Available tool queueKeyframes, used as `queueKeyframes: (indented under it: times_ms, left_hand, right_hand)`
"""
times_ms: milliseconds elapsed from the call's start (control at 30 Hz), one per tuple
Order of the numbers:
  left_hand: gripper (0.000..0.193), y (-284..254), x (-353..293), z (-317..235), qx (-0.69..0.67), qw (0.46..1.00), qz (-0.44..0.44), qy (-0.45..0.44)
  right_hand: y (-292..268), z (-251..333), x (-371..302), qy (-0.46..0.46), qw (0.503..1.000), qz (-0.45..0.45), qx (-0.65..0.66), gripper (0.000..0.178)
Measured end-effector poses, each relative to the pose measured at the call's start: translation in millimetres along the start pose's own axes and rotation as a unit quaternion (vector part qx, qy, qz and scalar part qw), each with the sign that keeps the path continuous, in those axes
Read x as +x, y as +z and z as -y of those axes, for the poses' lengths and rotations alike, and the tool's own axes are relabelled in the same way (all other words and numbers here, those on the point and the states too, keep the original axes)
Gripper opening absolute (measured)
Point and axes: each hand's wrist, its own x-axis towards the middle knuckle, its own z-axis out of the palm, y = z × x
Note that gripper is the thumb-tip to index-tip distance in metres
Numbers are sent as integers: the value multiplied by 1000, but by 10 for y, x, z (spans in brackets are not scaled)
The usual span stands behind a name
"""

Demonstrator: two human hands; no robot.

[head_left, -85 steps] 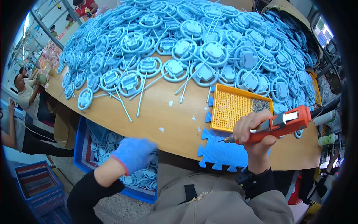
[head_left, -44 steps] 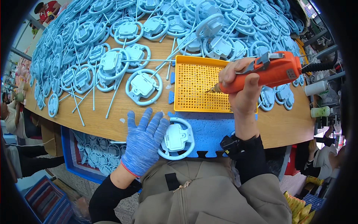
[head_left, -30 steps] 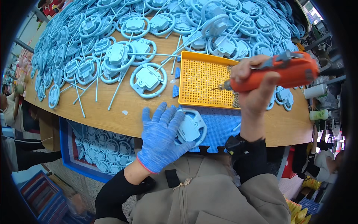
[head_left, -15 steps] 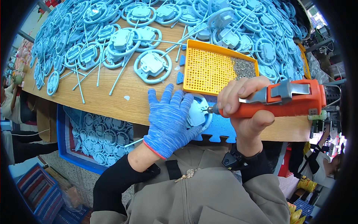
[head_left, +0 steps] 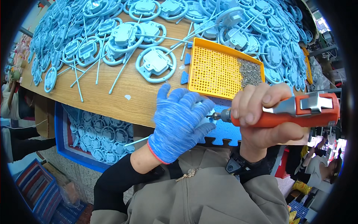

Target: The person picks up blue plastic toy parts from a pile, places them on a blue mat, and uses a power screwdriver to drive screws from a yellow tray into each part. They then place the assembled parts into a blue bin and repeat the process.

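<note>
My left hand (head_left: 181,121), in a blue knitted glove, is closed over a light blue plastic ring-shaped part (head_left: 204,120), which it mostly hides. A thin light blue stem (head_left: 136,142) sticks out to the left from under that hand. My bare right hand (head_left: 257,115) is wrapped around an orange-red power screwdriver (head_left: 328,118) with a metal clip. The driver lies nearly level and its bit points left at the part, beside the gloved fingers. Whether the bit touches a screw is too small to tell.
Just beyond my hands stands a yellow perforated tray (head_left: 209,92) with many small screws (head_left: 250,72) at its right end. A blue foam mat (head_left: 225,131) lies under the work. Similar ring-shaped parts (head_left: 156,62) heap across the far table. A blue crate (head_left: 58,127) below holds more.
The gloved fingers have curled further over the part and cover more of it. My right hand and the screwdriver have shifted slightly right and down. The whole view has also moved a little.
</note>
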Motion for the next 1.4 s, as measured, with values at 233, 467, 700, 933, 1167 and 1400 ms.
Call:
queueKeyframes:
  times_ms: [233,467,700,933,1167,1400]
  left_hand:
    - [22,111,8,62,-125,985,-79,86]
    - [21,83,-50,-5,-138,984,-70,89]
    - [21,33,-146,-71,-155,982,-91,60]
    - [22,42,-223,-66,-309,950,-38,7]
    - [17,-53,-276,-112,-478,868,51,-127]
    - [58,-125,-111,-94,-90,994,-54,-21]
  right_hand:
    - [-21,163,-2,-9,997,16,73,62]
    - [-111,244,-52,-43,990,88,97,71]
    - [-114,338,-61,-53,989,62,120,70]
    - [-84,362,-72,-38,984,36,172,68]
    - [-109,382,-38,-26,978,57,198,65]
    - [-22,190,-90,-23,998,40,49,69]
